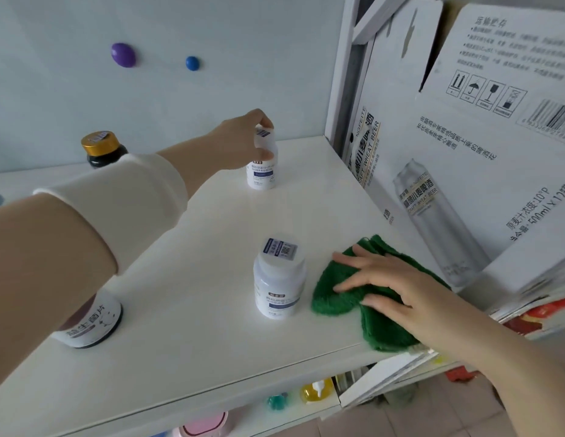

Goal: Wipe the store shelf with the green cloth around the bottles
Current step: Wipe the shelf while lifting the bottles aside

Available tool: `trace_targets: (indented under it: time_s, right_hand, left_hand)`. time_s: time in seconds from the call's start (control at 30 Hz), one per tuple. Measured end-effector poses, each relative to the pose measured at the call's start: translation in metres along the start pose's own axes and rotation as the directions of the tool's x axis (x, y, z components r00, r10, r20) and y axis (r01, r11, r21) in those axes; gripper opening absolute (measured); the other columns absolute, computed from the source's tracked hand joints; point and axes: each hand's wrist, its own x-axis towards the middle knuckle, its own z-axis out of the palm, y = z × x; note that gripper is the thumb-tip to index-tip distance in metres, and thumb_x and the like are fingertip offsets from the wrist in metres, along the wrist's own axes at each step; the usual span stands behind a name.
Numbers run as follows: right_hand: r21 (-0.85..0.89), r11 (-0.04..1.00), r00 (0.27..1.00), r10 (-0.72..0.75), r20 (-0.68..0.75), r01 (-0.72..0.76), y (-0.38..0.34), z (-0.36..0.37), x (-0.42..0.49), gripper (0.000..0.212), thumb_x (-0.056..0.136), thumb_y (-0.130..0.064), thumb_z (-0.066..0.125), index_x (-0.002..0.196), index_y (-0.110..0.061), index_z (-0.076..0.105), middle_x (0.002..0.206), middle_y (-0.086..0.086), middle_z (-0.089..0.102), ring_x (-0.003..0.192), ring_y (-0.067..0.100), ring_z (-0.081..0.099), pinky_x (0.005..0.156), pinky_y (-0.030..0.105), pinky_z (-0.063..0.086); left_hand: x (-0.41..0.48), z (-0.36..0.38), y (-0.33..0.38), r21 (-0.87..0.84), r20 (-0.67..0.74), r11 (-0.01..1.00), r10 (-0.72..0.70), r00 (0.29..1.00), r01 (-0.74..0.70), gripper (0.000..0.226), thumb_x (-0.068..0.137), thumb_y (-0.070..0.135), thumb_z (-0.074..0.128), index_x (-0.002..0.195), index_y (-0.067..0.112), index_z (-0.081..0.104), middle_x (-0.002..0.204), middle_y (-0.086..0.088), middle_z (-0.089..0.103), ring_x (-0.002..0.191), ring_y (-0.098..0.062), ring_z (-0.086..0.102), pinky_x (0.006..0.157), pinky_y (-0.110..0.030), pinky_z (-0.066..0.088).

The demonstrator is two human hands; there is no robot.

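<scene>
1. The green cloth point(334, 298) lies crumpled on the right part of the white shelf point(196, 342), just right of the near white bottle point(279, 279) and apart from it.
2. Its long axis runs far to near. The far end points toward the beer cartons point(464, 152), and the near end reaches the shelf's front edge.
3. The right hand point(394, 279) rests flat on the cloth, its grip open, fingers straight, spread and pointing left.
4. The left hand point(243, 134) reaches to the far side. Its grip is closed round the cap of the far white bottle point(262, 171), which stands upright.
5. A banded bottle point(95, 320) stands near left, partly hidden by the left arm's white sleeve. A gold-capped dark bottle point(103, 149) stands far left against the wall point(211, 42).
6. The shelf top is smooth, glossy white. The pale wall carries a purple knob point(123, 55) and a blue knob point(192, 63).
7. The printed cartons lean at the right edge.
8. Below, a lower shelf point(274, 416) holds a yellow bottle point(317, 389), and a tiled floor point(401, 421) shows near right.
</scene>
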Motion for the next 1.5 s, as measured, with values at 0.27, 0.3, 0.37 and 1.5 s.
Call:
trace_targets:
  time_s: [0.27,0.3,0.37,1.5]
  right_hand:
    - [-0.225,0.941,0.963,0.222,-0.155,-0.253,0.038,-0.023,0.127,0.036,0.096,-0.024,0.042,0.131,-0.03,0.046,0.152,-0.006,0.025,0.142,0.019,0.014,0.116,0.048,0.007]
    - [-0.244,0.934,0.962,0.229,-0.149,-0.261,0.041,-0.023,0.136,0.037,0.097,-0.026,0.04,0.133,-0.03,0.043,0.153,-0.005,0.023,0.143,0.02,0.012,0.116,0.048,0.006]
    - [-0.264,0.929,0.963,0.227,-0.143,-0.258,0.044,-0.022,0.144,0.038,0.097,-0.027,0.038,0.135,-0.031,0.041,0.153,-0.004,0.02,0.143,0.02,0.01,0.115,0.048,0.005]
    - [-0.179,0.979,0.981,0.067,-0.184,-0.1,0.048,-0.013,0.162,0.032,0.095,-0.017,0.044,0.125,-0.026,0.054,0.143,-0.005,0.043,0.138,0.01,0.026,0.108,0.022,0.017]
  left_hand:
    - [-0.001,0.003,-0.002,0.027,0.027,1.0,-0.012,1.0,0.011,0.067,0.087,0.029,0.059,0.143,0.024,0.022,0.142,-0.008,0.04,0.121,-0.03,0.044,0.089,-0.029,0.033]
    - [-0.003,0.001,0.002,0.035,0.001,0.999,-0.02,1.0,0.02,0.068,0.088,0.031,0.058,0.144,0.024,0.02,0.143,-0.012,0.038,0.123,-0.031,0.043,0.092,-0.031,0.033]
    - [-0.011,-0.006,0.013,0.007,-0.08,1.0,-0.01,0.997,0.011,0.062,0.089,0.034,0.055,0.142,0.022,0.026,0.142,-0.011,0.039,0.124,-0.027,0.044,0.095,-0.032,0.035]
    - [0.007,-0.006,-0.003,0.136,-0.043,0.99,0.056,0.998,-0.049,0.037,0.085,0.029,0.061,0.121,0.024,0.053,0.121,-0.01,0.054,0.104,-0.025,0.05,0.08,-0.029,0.037]
